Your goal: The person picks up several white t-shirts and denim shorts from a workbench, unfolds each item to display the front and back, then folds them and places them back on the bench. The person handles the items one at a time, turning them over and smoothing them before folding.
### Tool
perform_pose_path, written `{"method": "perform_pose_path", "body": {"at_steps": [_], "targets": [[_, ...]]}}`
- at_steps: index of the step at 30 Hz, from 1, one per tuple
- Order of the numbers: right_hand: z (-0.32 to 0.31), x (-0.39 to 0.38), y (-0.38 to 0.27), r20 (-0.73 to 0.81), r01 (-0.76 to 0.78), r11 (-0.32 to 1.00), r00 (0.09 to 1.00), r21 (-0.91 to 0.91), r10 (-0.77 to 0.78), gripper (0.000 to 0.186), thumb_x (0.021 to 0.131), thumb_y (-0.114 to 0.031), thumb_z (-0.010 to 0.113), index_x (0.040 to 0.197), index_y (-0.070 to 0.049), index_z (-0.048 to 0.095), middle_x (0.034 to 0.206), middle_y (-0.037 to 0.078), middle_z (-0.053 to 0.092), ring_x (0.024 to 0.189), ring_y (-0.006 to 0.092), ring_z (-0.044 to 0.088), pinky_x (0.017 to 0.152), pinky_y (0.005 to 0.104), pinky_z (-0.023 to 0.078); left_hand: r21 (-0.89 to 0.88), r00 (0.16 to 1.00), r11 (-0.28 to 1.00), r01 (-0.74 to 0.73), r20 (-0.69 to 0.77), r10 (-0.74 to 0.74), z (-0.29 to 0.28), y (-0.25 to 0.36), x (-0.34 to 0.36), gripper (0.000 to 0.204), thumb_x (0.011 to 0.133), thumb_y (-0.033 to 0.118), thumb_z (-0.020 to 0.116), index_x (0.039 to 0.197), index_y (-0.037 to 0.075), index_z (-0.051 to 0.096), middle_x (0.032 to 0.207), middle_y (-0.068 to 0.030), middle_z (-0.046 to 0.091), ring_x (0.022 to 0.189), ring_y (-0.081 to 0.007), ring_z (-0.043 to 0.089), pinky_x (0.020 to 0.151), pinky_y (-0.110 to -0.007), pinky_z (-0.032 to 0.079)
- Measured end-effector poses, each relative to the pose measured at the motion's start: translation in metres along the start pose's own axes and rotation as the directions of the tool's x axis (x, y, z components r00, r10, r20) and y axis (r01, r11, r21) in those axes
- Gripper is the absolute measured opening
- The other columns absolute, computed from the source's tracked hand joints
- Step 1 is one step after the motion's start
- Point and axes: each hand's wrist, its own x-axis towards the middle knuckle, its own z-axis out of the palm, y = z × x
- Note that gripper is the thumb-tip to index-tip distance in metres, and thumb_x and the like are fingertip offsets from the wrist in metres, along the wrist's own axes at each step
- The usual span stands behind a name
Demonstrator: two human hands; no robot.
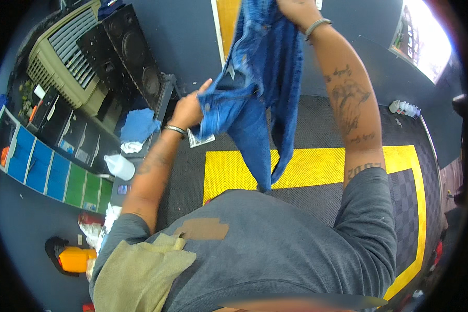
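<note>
A pair of blue denim jeans (255,104) hangs in front of me, held up by both hands. My left hand (189,110) is closed on one edge of the denim, near the waist opening, with one finger or thumb sticking out. Higher up, at the upper edge of the view, my right hand (299,14) grips another part of the jeans; its fingers are partly hidden and cut off by the frame. The legs dangle down toward my chest, and a small pale label shows inside the waist.
An olive cloth (140,273) lies over my left shoulder. At left are blue and green drawers (49,169), a white jug (120,167), a folded blue cloth (139,124) and a black speaker (132,49). Dark floor tiles bear a yellow border (317,166); bottles (404,109) stand at right.
</note>
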Motion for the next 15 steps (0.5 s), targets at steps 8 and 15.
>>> {"method": "perform_pose_path", "body": {"at_steps": [8,15], "targets": [[-0.09,0.052,0.124,0.045,0.07,0.996,0.997,-0.062,-0.068,0.046,0.082,-0.011,0.054,0.123,-0.003,0.074,0.11,0.019,0.077,0.103,0.0357,0.074,0.099,0.0383,0.055,0.008,0.857,0.896,-0.443,0.296,0.421,-0.244,0.018,0.084,0.098,0.084,-0.015,0.046,0.162,0.042,0.036,0.137,-0.0189,0.069,0.11,-0.031,0.073,0.103,-0.043,0.056],[-0.132,0.064,0.093,0.079,0.107,0.92,0.993,-0.376,-0.083,0.058,0.081,0.002,0.055,0.137,-0.007,0.064,0.141,0.03,0.058,0.136,0.0409,0.054,0.115,0.0426,0.043,0.286,0.655,0.609,-0.74,0.099,0.749,-0.326,0.023,0.15,0.02,0.081,-0.006,0.056,0.095,-0.01,0.069,0.1,-0.0228,0.069,0.095,-0.0375,0.067,0.091,-0.042,0.054]]}}
